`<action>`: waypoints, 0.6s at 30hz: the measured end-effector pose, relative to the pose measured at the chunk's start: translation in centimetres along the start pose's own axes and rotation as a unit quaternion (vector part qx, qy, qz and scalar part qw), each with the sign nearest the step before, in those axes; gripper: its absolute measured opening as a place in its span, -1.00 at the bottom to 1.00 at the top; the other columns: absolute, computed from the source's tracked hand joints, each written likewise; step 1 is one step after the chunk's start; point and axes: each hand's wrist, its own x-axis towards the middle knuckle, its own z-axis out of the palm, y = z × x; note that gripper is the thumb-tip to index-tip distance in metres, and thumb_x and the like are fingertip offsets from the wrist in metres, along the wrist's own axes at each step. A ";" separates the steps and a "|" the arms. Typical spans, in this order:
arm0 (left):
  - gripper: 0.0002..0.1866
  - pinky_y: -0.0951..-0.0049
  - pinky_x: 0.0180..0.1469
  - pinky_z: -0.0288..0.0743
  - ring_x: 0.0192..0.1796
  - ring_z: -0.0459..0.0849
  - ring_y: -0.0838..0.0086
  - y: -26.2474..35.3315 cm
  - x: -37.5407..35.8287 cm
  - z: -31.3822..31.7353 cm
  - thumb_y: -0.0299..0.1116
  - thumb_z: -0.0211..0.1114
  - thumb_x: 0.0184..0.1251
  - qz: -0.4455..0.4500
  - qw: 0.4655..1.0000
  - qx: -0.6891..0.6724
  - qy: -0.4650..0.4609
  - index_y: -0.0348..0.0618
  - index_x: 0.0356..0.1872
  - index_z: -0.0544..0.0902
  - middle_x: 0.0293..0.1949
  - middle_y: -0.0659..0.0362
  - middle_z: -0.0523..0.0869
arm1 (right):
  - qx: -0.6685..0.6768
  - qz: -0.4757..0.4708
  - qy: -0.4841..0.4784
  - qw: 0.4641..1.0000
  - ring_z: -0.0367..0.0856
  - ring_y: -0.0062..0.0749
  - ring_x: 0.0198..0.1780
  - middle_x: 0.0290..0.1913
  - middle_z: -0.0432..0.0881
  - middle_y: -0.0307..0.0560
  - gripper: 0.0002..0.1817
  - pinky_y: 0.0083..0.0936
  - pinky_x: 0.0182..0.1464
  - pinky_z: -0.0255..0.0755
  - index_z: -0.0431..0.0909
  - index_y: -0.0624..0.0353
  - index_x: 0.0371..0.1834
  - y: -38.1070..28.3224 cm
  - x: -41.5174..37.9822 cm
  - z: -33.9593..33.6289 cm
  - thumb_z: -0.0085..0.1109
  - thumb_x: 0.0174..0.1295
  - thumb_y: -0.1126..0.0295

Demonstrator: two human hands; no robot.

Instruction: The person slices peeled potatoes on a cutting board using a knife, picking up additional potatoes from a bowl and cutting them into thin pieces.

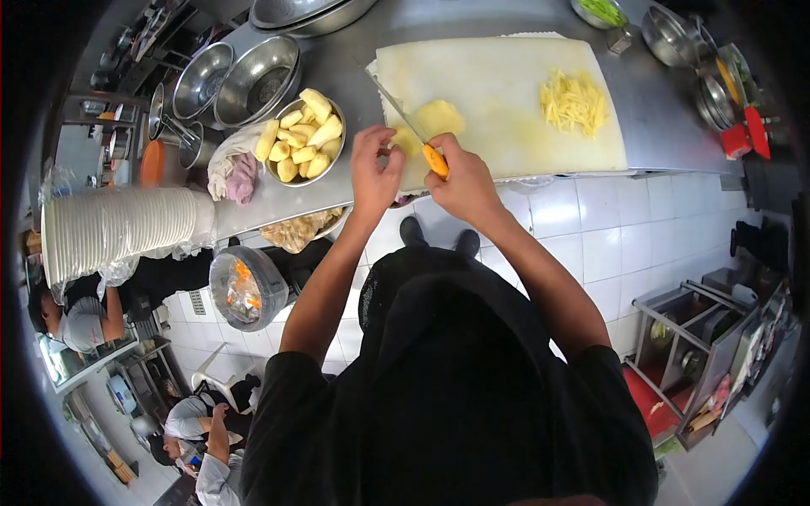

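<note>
My right hand is closed around the orange handle of a knife. The knife's blade slants up and left across a white cutting board. Pale yellow slices, which look like potato, lie on the board beside and partly behind the blade. My left hand is at the board's left front corner, close to the slices. Its fingers are bent with a gap to the thumb, and I see nothing held in it. A pile of thin yellow strips rests on the board's right side.
Left of the board stands a metal bowl of peeled yellow pieces, next to a crumpled cloth. Metal bowls and stacked white containers are farther left. A lined bin stands below the counter. Two other people are at the lower left.
</note>
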 end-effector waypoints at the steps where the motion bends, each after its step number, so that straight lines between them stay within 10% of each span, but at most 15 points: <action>1: -0.70 0.37 -0.13 0.59 -0.08 0.63 0.29 0.2 0.1 -0.3 -0.59 0.32 0.14 0.006 1.000 0.010 0.015 -0.24 -0.05 0.66 0.00 0.03 0.58 | -0.018 -0.025 0.015 0.999 0.65 0.19 -0.21 -0.22 0.68 0.17 -0.58 -0.10 -0.13 0.51 0.41 0.15 0.07 0.2 -0.1 0.2 0.21 0.09 0.49; 7: -0.57 0.21 0.14 0.43 0.11 0.53 0.15 5.5 3.3 -3.0 -0.54 0.38 0.03 0.267 0.923 0.238 -0.144 -0.11 0.03 0.70 0.03 0.08 0.59 | -0.132 -0.101 0.051 0.985 0.65 0.12 -0.23 -0.18 0.65 0.12 -0.58 -0.10 -0.15 0.52 0.46 0.11 0.03 1.0 -0.4 -0.3 0.25 0.04 0.54; 18: -0.77 0.28 0.06 0.38 0.05 0.59 0.32 5.3 7.1 -2.9 -0.54 0.39 0.05 0.334 0.832 0.264 -0.356 -0.20 -0.20 0.70 -0.15 0.18 0.65 | -0.126 -0.125 0.074 0.981 0.63 0.08 -0.25 -0.26 0.62 0.10 -0.64 -0.12 -0.16 0.46 0.45 0.14 -0.06 1.5 -1.0 -0.4 0.24 0.03 0.56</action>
